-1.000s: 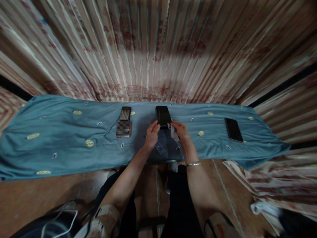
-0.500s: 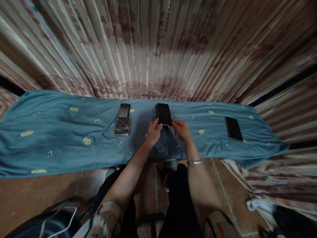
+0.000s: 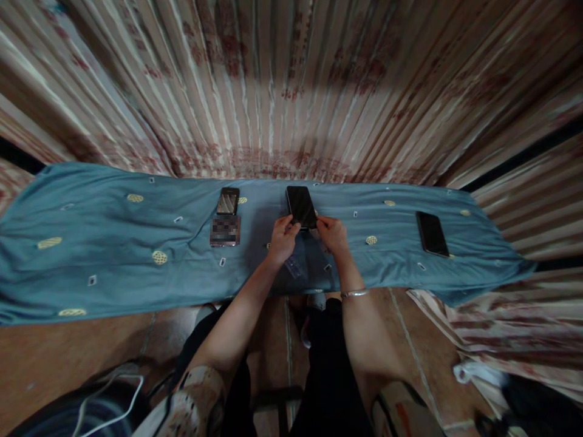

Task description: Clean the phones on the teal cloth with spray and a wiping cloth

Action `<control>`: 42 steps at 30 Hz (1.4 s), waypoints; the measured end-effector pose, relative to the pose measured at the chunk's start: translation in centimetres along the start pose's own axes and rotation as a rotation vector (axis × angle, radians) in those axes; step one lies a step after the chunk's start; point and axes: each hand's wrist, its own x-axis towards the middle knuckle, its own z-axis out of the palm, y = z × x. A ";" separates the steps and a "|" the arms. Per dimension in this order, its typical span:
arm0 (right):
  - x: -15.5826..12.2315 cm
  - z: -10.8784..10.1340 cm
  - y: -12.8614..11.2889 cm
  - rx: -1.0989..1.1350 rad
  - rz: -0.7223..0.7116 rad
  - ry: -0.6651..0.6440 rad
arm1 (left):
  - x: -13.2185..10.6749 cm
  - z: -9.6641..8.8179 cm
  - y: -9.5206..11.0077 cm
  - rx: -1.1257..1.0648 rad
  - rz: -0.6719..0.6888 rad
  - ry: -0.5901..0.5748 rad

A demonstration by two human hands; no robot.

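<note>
Lying close to the far edge of the blue cloth [image 3: 118, 243], the middle phone [image 3: 301, 206] has the curtain [image 3: 291, 133] just beyond it at twelve o'clock. From that phone, a wide stretch of cloth runs to another dark phone [image 3: 432, 233] between three and four. A narrower gap separates it from a small phone [image 3: 228, 201] at nine and a blurred box [image 3: 225, 230] between eight and nine. A clear packet [image 3: 294, 267] lies at six, near the front edge. At seven, the left hand [image 3: 285, 240] is nearly closed, thumb and fingers pinching the middle phone's near corner. Between four and five, the right hand [image 3: 332, 233] has its fingers drawn together on a pale tissue [image 3: 324, 244], beside the phone's right corner.
</note>
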 end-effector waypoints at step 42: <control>-4.9 4.8 -6.3 1.152 -0.024 -0.294 | -5.3 -10.3 5.4 -0.384 -0.229 -0.173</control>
